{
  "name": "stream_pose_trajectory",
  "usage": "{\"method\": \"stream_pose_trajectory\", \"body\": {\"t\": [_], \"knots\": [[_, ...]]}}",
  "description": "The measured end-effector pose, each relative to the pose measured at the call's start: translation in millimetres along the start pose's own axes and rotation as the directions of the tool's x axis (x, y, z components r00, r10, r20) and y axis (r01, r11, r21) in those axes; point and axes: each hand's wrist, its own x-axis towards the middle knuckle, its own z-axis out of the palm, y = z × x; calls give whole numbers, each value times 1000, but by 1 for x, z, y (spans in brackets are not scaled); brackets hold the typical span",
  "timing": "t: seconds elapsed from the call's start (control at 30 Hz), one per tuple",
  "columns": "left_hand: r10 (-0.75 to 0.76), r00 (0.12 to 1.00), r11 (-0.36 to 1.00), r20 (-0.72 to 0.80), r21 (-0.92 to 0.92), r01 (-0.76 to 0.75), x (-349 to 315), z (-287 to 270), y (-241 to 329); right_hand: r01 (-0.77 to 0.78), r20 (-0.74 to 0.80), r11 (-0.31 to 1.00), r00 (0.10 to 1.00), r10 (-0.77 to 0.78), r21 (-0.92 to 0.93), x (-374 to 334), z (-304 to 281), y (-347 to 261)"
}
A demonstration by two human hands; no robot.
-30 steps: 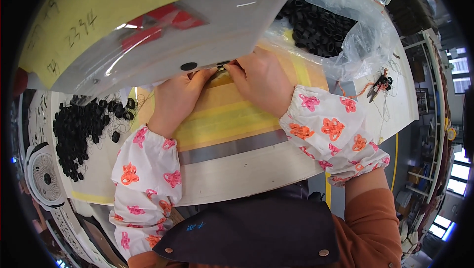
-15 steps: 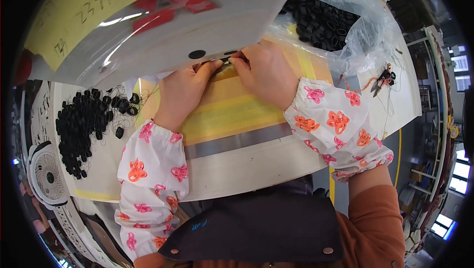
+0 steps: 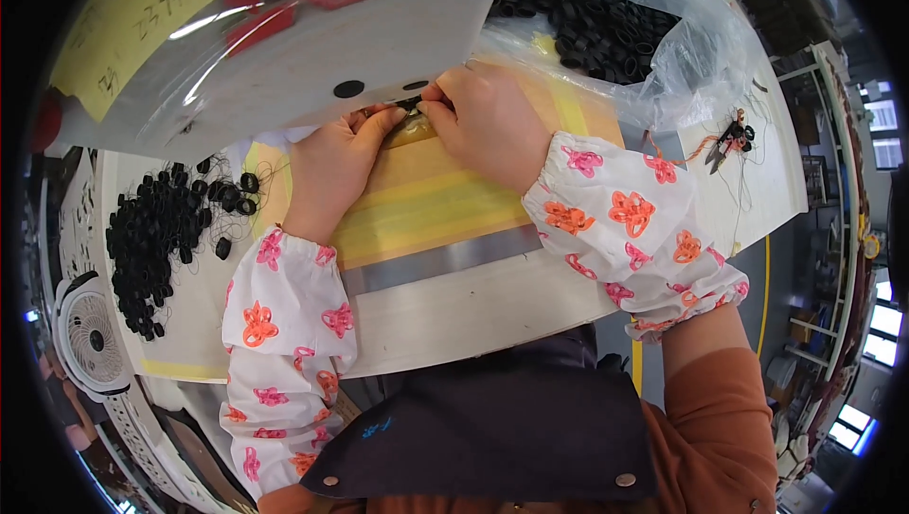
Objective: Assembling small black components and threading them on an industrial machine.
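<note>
Under the near edge of a pale grey sewing machine head (image 3: pixel 284 64), my two hands meet, closed at the fingertips. A small black piece (image 3: pixel 409 104) is pinched between them; it looks like one of the black rings, but the fingers partly cover it. My left hand (image 3: pixel 331 166) grips it from the left with thumb and finger. From the right, my right hand (image 3: pixel 494 124) pinches it with bent fingers. Both wrists rest over the yellow-taped work surface. A heap of black rings (image 3: pixel 156 239) with loose threads lies left of my left hand.
An open clear plastic bag (image 3: pixel 701 79) of black rings (image 3: pixel 606 36) sits at the back right. Thread snips (image 3: pixel 729 140) with an orange cord lie on the table at the right. Beyond the table's left edge is a white fan (image 3: pixel 93 336).
The view has shifted a little, so the machine, bag and both hands appear slightly further left and up. The pinch on the black piece continues, with only small finger movement.
</note>
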Motion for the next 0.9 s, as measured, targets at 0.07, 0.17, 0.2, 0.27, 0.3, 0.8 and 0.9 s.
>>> {"method": "stream_pose_trajectory", "body": {"t": [0.07,0.17,0.2,0.27,0.3,0.8,0.9], "knots": [[5,999,994,-32,-108,-8,1,3,-5,27,-15,999,1000,-28,-17,0,1,2],[41,998,995,-42,-85,-45,0,3,4,4,-4,999,1000,-3,39,1,-1,4],[48,998,995,-39,-86,-51,1,4,4,13,-15,1000,1000,-13,25,0,-2,5],[78,996,988,-46,-127,-83,3,8,4,24,-33,1000,999,-24,4,-1,-3,7],[87,995,987,-47,-128,-92,3,6,6,14,-25,1000,1000,-13,24,-1,-3,8],[109,948,979,-298,198,-50,-54,-67,-66,116,-90,947,985,-149,-300,10,-92,38],[38,945,999,-325,-10,-44,-50,-74,-78,-28,14,777,999,46,-629,9,-129,64]]}}
